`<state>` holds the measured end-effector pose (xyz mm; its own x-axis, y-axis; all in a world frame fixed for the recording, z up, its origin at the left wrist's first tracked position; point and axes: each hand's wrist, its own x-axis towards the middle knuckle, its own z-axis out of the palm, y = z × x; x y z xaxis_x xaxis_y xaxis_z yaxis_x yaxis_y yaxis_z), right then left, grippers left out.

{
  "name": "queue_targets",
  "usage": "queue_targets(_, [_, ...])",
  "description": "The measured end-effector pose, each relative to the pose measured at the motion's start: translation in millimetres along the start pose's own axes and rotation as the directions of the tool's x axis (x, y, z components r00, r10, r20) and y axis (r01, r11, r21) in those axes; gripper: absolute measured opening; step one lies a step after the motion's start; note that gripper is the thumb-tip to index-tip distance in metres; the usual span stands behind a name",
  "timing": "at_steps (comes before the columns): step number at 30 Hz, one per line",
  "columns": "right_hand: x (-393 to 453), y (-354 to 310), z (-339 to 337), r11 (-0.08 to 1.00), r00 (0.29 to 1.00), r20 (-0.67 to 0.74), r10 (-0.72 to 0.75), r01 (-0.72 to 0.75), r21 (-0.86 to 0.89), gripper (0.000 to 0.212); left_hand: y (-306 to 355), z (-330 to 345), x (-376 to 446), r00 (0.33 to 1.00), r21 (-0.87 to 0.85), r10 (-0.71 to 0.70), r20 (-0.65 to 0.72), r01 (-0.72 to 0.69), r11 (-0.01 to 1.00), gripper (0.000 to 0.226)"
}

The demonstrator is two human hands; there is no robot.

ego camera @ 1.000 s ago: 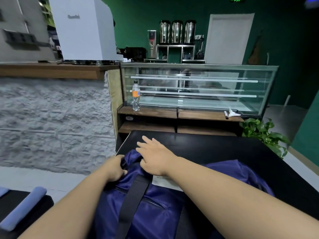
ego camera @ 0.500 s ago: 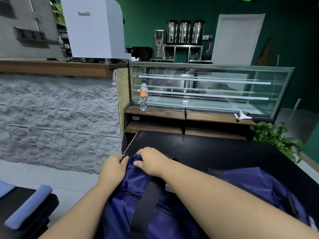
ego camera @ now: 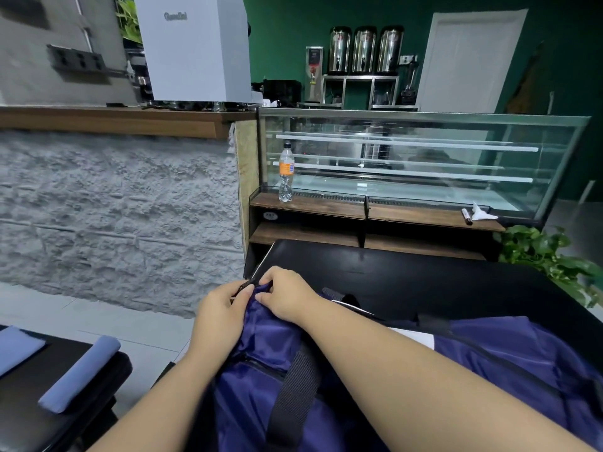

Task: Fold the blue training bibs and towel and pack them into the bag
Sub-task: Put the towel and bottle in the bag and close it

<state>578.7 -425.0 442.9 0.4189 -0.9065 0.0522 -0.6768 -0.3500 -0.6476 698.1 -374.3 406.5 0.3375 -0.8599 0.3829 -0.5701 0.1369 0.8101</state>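
A dark blue bag (ego camera: 261,383) with a black webbing strap (ego camera: 293,386) lies on the black table (ego camera: 408,275) in front of me. My left hand (ego camera: 218,316) grips the bag's far left end, its thumb beside a small black zipper pull (ego camera: 244,285). My right hand (ego camera: 287,295) reaches across and pinches the blue fabric at that same end. A white label or cloth (ego camera: 414,336) shows behind my right forearm. Whatever is inside the bag is hidden.
A rolled blue towel (ego camera: 80,375) and a flat blue cloth (ego camera: 16,349) lie on a black seat at lower left. Beyond the table stand a wooden shelf with a bottle (ego camera: 286,172), a glass display case (ego camera: 414,164) and a green plant (ego camera: 548,259).
My right hand went from lying flat on the bag to curling and pinching its left end. Both hands have drawn together there, and the view shifted left and slightly down.
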Motion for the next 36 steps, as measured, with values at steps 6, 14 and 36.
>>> queue_targets(6, [-5,1,-4,0.997,0.999,0.041,0.01,-0.013,0.077,0.032,1,-1,-3,0.997,-0.056,-0.053,-0.063,0.05,0.997,0.019])
queue_targets(14, [-14,-4,-9,0.813,0.978,0.132,-0.163,0.209,-0.544,0.025,0,1,-3,0.994,-0.077,-0.069,-0.089,0.062,0.995,0.019])
queue_targets(36, [-128,65,-140,0.648,0.961,0.157,-0.228,0.27,-0.712,0.017,-17,-2,6,0.957,-0.087,-0.267,-0.113,0.258,0.962,0.022])
